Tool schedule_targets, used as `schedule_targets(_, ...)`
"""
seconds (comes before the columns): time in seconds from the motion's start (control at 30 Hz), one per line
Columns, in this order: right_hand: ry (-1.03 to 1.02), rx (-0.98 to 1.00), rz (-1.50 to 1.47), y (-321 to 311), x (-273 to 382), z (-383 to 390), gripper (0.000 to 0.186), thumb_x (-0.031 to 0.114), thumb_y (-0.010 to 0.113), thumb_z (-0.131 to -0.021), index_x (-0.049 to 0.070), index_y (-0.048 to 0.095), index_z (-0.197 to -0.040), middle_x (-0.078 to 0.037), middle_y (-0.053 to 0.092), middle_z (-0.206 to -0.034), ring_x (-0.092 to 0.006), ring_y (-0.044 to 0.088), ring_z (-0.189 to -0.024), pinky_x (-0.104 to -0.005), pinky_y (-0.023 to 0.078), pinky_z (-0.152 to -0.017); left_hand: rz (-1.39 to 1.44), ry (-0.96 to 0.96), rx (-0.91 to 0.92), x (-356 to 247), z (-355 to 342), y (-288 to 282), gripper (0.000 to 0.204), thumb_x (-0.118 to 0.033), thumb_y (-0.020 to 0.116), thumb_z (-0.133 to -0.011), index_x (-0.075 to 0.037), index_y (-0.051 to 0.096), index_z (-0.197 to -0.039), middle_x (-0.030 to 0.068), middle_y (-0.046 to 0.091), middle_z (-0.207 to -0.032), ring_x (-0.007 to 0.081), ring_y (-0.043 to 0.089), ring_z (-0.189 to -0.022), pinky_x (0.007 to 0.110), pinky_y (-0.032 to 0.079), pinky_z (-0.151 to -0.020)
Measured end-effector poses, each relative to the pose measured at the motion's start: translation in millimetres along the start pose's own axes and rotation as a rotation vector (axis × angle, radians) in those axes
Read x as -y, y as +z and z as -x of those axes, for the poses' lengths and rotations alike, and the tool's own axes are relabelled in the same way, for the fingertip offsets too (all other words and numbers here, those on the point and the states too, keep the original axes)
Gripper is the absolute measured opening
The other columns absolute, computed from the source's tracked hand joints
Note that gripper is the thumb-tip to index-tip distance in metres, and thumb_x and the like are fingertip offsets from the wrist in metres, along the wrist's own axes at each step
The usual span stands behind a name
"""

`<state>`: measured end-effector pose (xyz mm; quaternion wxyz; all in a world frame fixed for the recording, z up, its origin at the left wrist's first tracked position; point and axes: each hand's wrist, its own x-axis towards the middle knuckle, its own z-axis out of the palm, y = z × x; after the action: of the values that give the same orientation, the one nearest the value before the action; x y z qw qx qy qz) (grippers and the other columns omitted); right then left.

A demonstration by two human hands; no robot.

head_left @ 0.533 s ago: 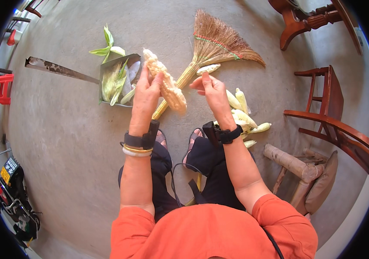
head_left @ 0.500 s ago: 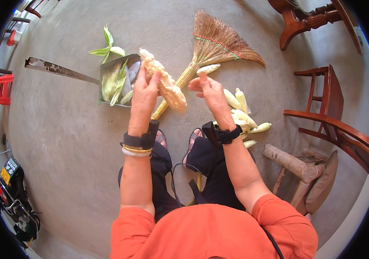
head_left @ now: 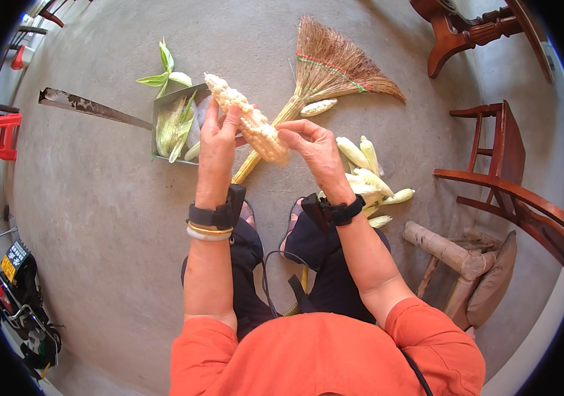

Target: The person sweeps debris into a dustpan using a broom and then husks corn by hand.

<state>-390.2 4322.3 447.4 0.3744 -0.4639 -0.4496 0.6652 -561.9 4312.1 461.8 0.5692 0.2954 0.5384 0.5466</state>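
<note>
Broom handle (head_left: 255, 158) behind corn cob (head_left: 249, 119), wooden chair (head_left: 473, 30) cropped

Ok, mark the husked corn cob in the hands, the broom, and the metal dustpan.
husked corn cob (head_left: 245, 117): head view, middle of the kernelled cob.
broom (head_left: 334, 66): head view, spread straw bristles.
metal dustpan (head_left: 177, 97): head view, upper rim of the pan.
</note>
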Motion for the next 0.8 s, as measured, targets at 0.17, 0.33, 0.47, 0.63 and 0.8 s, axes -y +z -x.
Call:
schedule_targets(0.17, -0.055, -0.119, -0.097, -1.0, -7.3, -3.9, 0.021, 0.02, 0.061, -0.087, 0.0, 0.064, -0.093, -0.004, 0.065, -0.084, -0.0094, 0.06, -0.083, -0.0223, 0.046, -0.074, 0.016, -0.003, 0.015, 1.1, -0.2, 1.0, 0.039, -0.03, 0.044, -0.095, -0.008, 0.039, -0.126, 0.0139, 0.062, -0.108, 0.018, 0.063, -0.091, 0.028, 0.053, -0.074)
schedule_targets(0.33, 0.072, -0.124, -0.137, -10.9, -1.3, -6.8, 0.025, 0.025, 0.059, -0.089, 0.001, 0.063, -0.094, -0.003, 0.064, -0.083, -0.0101, 0.06, -0.078, -0.0229, 0.046, -0.072, 0.049, -0.01, -0.001, 3.3, -2.0, -3.2, 0.039, -0.031, 0.042, -0.096, -0.006, 0.039, -0.126, 0.0149, 0.061, -0.11, 0.0189, 0.063, -0.093, 0.029, 0.052, -0.076)
schedule_targets(0.47, 0.053, -0.106, 0.079, -9.7, -1.6, -4.3, 0.023, 0.023, 0.059, -0.089, 0.001, 0.063, -0.093, -0.003, 0.064, -0.083, -0.008, 0.059, -0.079, -0.021, 0.045, -0.069, 0.089, 0.018, -0.038, 3.8, -1.8, -4.1, 0.039, -0.031, 0.041, -0.096, -0.005, 0.038, -0.125, 0.0153, 0.06, -0.111, 0.0196, 0.062, -0.094, 0.031, 0.051, -0.078)
schedule_targets(0.63, -0.057, -0.023, 0.164, -7.8, -0.9, -0.1, 0.023, 0.023, 0.06, -0.088, 0.0, 0.063, -0.09, -0.001, 0.063, -0.081, -0.0059, 0.056, -0.078, -0.0194, 0.044, -0.067, 0.122, 0.05, -0.059, 1.8, -1.7, -1.9, 0.038, -0.031, 0.041, -0.096, -0.006, 0.038, -0.124, 0.0156, 0.06, -0.111, 0.0194, 0.062, -0.093, 0.03, 0.051, -0.077)
schedule_targets(0.8, -0.009, -0.096, 0.081, -6.0, -6.4, -5.8, 0.035, 0.027, 0.061, -0.088, 0.001, 0.054, -0.11, -0.003, 0.062, -0.086, -0.0066, 0.056, -0.077, -0.0202, 0.045, -0.068, 0.012, 0.049, -0.153, 1.7, 1.3, 3.9, 0.046, -0.034, 0.053, -0.091, -0.005, 0.038, -0.123, 0.0113, 0.059, -0.105, 0.0184, 0.062, -0.091, 0.029, 0.055, -0.067)
